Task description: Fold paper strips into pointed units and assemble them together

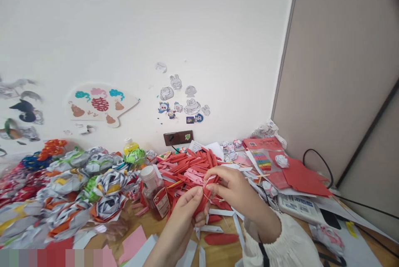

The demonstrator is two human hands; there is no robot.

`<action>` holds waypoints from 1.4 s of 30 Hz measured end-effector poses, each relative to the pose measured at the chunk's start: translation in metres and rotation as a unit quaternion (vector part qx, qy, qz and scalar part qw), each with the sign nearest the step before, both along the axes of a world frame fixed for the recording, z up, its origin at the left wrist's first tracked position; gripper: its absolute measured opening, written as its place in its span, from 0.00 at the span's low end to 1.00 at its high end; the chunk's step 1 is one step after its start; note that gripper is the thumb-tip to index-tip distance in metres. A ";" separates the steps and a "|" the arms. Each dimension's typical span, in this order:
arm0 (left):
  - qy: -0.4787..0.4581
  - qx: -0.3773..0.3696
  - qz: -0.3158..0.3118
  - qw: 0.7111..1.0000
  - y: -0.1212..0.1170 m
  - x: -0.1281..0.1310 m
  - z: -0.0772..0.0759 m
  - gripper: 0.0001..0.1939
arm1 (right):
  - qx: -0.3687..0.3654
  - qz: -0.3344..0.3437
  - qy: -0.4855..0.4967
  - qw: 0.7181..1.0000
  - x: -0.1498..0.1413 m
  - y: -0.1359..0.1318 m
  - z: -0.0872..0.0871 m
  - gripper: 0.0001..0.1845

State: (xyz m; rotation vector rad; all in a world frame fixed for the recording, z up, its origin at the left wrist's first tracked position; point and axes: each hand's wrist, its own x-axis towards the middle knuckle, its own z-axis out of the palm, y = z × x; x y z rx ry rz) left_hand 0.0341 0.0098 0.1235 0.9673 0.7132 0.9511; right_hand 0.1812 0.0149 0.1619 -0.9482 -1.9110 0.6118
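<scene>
My left hand (190, 206) and my right hand (229, 182) meet in front of a heap of paper strips. Both are closed on a folded red paper piece (207, 194) with a white edge. The left thumb presses its near side, while the right fingers pinch its upper end. A thin pale line, perhaps thread, crosses the paper at the fingertips. Behind the hands lies the pile of folded red and pink paper strips (187, 167). Below them, a loose red folded piece (221, 239) and several white strips (210, 229) rest on the wooden table (166, 233).
A clear jar with a red label (160, 202) stands left of my hands. Folded paper flowers (109, 204) crowd the left side. A yellow bottle (130, 146) stands near the wall. Red paper sheets (301, 177), a white box (297, 207) and black cables (322, 163) lie right.
</scene>
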 end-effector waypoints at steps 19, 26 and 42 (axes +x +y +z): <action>-0.006 0.004 0.043 0.999 -0.003 0.002 0.000 0.15 | -0.010 -0.008 0.001 1.000 -0.005 -0.001 0.000 0.09; 0.017 0.019 0.094 0.995 0.002 -0.001 -0.006 0.20 | -0.017 -0.023 -0.024 0.999 -0.008 -0.005 -0.004 0.29; 0.048 0.124 0.147 0.980 -0.003 -0.006 0.001 0.21 | -0.210 0.109 0.076 0.969 -0.003 0.010 -0.022 0.13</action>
